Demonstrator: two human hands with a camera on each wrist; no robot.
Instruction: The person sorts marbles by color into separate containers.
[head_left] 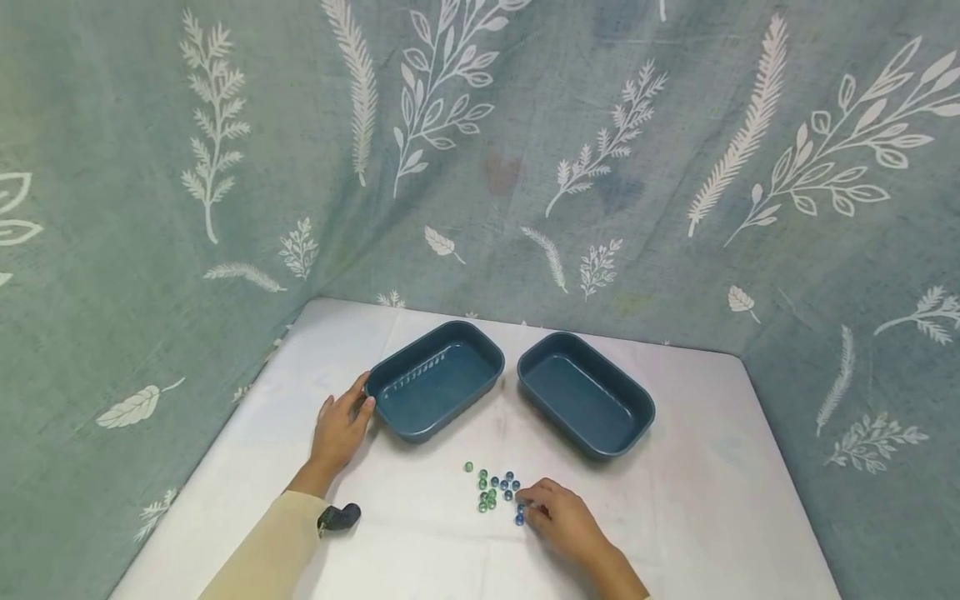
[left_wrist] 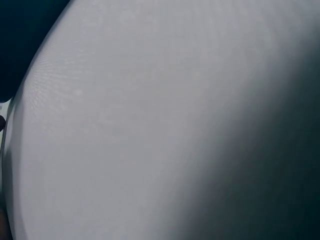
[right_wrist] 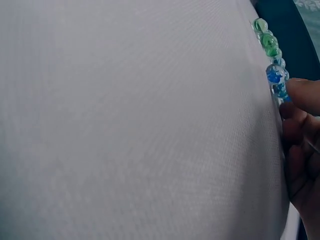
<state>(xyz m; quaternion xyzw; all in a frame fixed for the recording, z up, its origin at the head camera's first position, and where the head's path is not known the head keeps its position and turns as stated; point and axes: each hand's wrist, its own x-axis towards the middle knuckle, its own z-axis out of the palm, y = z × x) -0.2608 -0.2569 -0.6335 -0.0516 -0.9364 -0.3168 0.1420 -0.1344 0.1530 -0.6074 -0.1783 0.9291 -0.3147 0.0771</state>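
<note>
Two dark blue rectangular trays stand on the white cloth, with nothing seen inside them. My left hand (head_left: 341, 427) touches the near left corner of the left tray (head_left: 415, 435), thumb and fingers spread along its rim. Several green marbles (head_left: 483, 507) and blue marbles (head_left: 508, 495) lie loose between the hands. At the right side of this group my right hand (head_left: 561, 521) has thumb and forefinger at a blue marble (head_left: 521, 507), pinching it. In the right wrist view its other fingers (right_wrist: 295, 130) are curled under, beside blue marbles (right_wrist: 275, 75). The left wrist view shows mostly cloth.
The right tray (head_left: 641, 433) slants the other way, a narrow gap from the left one. White cloth (head_left: 712, 500) covers the table. Green leaf-patterned fabric (head_left: 480, 208) hangs behind and on both sides. A dark wrist device (head_left: 341, 517) sticks out from the left sleeve.
</note>
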